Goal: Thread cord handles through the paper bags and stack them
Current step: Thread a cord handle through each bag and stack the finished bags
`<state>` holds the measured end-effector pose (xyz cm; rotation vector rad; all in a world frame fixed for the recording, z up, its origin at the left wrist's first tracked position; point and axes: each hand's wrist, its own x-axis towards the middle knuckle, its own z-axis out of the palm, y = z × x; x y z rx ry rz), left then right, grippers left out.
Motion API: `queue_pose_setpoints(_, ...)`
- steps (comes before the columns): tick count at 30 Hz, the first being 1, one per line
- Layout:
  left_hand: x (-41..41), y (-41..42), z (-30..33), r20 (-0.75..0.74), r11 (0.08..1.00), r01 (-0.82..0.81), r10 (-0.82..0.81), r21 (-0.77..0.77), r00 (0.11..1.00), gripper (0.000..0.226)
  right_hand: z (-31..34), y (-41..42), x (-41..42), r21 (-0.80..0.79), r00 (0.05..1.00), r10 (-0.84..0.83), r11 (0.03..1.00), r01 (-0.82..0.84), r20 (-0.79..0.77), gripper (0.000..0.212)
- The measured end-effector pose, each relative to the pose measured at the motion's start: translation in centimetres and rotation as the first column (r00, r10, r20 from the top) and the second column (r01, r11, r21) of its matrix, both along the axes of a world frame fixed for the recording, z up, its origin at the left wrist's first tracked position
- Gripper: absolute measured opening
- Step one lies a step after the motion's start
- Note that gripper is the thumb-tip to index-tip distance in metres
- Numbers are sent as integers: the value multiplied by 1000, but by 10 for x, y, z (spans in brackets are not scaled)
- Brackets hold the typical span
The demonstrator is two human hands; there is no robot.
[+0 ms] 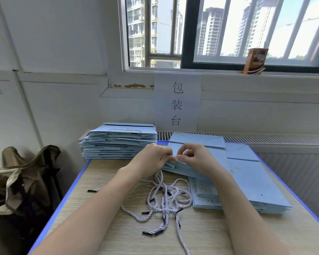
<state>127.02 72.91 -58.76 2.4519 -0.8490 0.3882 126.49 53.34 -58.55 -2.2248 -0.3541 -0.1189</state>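
I hold a flat light-blue paper bag [197, 144] lifted above the table's middle. My left hand [151, 159] and my right hand [195, 159] both pinch its near top edge, fingertips almost meeting. A cord hangs down from under my left hand. Loose white twisted cords [166, 199] with black tips lie tangled on the table below my wrists. A pile of flat bags without handles [247, 184] lies at the right. A stack of bags with cord handles [118, 142] stands at the back left.
The wooden table [103, 208] has a blue edge. A paper sign [177, 102] hangs on the wall behind. A radiator [284, 138] runs along the back right. A camouflage folding stool [26, 177] stands left of the table. A brown carton [255, 60] sits on the windowsill.
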Motion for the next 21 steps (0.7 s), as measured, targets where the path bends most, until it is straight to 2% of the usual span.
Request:
queue_pose_setpoints(8,-4,-3,2,73,998,-22,26,-51,997,18,17,-10,-11,-45,998,47,998,-49,-46,30)
queue_pose_setpoints(10,-5,-3,2,97,998,-28,33,-48,995,19,23,-16,-16,-43,990,106,993,-110,-92,25)
queue_pose_setpoints(13,-4,-4,0,118,996,-43,51,-74,992,18,24,-19,-19,-48,978,170,983,-177,-118,7)
queue_pose_setpoints(17,-3,-5,-4,168,988,-32,58,-154,984,12,20,-20,-14,-78,990,133,987,-137,-56,14)
queue_pose_setpoints(19,-5,-10,-2,261,979,-27,81,-203,962,9,18,-19,-12,-67,989,131,989,-135,-62,14)
queue_pose_setpoints(21,-9,-16,0,347,982,-20,86,-189,934,15,17,-18,-11,-24,989,128,991,-130,-75,14)
